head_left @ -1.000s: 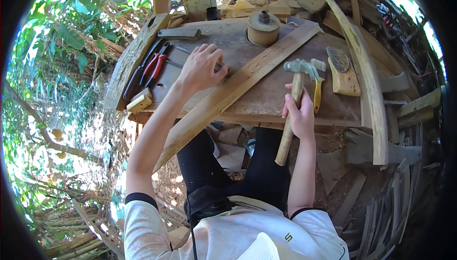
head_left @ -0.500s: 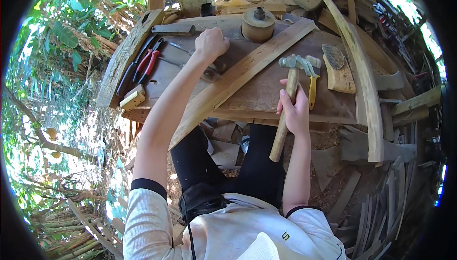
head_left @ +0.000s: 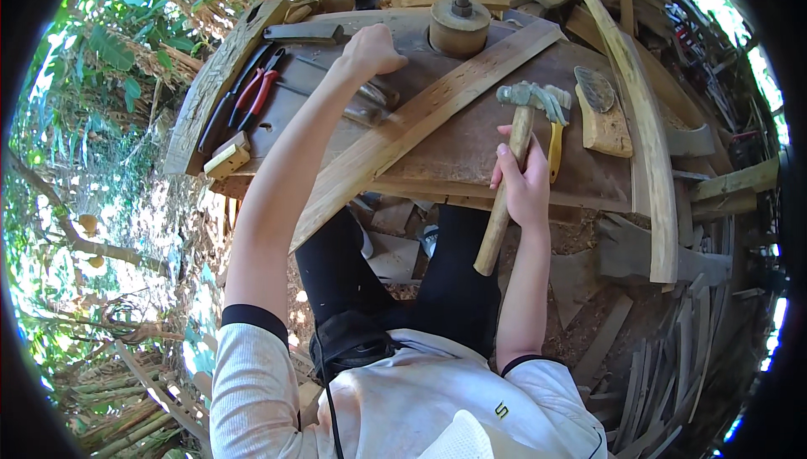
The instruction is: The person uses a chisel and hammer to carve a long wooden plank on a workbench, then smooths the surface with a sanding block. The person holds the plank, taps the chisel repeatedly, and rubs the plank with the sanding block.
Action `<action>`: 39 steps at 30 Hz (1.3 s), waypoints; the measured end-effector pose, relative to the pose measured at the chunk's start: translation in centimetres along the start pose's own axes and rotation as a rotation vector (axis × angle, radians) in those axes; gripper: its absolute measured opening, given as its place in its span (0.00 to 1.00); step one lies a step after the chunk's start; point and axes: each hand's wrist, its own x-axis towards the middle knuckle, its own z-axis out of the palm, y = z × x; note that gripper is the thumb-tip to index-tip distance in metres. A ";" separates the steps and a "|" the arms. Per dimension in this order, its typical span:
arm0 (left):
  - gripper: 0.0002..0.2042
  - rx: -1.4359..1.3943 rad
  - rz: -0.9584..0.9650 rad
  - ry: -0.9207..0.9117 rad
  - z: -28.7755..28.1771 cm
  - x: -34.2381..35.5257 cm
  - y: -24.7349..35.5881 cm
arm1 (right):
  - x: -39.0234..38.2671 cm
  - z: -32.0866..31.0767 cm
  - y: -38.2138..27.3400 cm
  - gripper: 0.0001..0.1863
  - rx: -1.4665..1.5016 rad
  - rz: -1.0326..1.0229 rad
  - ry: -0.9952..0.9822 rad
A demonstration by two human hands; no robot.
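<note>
My left hand (head_left: pixel 370 54) is closed in a fist over the far middle of the workbench (head_left: pixel 580 175); whatever it may hold is hidden. Just below that fist lie chisels (head_left: pixel 366 114), their handle ends against a long wooden plank (head_left: pixel 437 108) set diagonally across the bench. At the right, the fingers of my right hand (head_left: pixel 527 186) wrap the wooden handle of a hammer (head_left: pixel 510 182). Its metal head points away from me, overlapping a yellow-handled brush (head_left: pixel 556 152).
Red-handled pliers (head_left: pixel 255 99), a small wood block (head_left: pixel 227 160) and a dark flat tool (head_left: pixel 304 34) lie at the left. A round wooden piece with a bolt (head_left: pixel 460 26) stands at the back. A curved timber (head_left: pixel 643 123) bounds the right; scrap wood surrounds the bench.
The view has shifted slightly, so the bench sits a little higher in the picture. My left fist has turned slightly; my right hand keeps its grip on the hammer.
</note>
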 end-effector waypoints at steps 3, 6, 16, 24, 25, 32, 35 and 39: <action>0.23 -0.006 -0.010 -0.017 -0.4 -0.5 0.1 | 0.1 0.1 0.1 0.14 -0.005 -0.006 -0.009; 0.19 -0.102 0.112 0.144 -1.1 -2.5 0.9 | 0.1 -0.1 0.3 0.14 0.000 -0.001 -0.015; 0.07 -0.480 0.169 -0.073 -4.1 -20.9 1.4 | -0.3 -0.1 0.2 0.15 -0.005 0.023 -0.001; 0.06 -0.277 0.272 0.115 -1.4 -20.1 -4.0 | -0.1 -0.2 0.2 0.16 -0.001 0.012 -0.003; 0.06 -0.267 0.271 0.111 -1.1 -19.5 -3.8 | -0.1 -0.3 0.3 0.16 -0.002 0.011 -0.004; 0.05 -0.160 0.413 0.298 0.1 -19.1 -2.2 | -0.2 -0.3 0.1 0.16 -0.010 0.004 -0.032; 0.06 -0.307 0.508 0.170 -1.3 -23.0 0.4 | -0.3 -0.5 0.1 0.17 -0.030 0.009 -0.036; 0.07 -0.647 0.601 -0.297 -1.1 -29.8 2.9 | -0.4 -0.5 0.0 0.16 -0.029 0.014 -0.024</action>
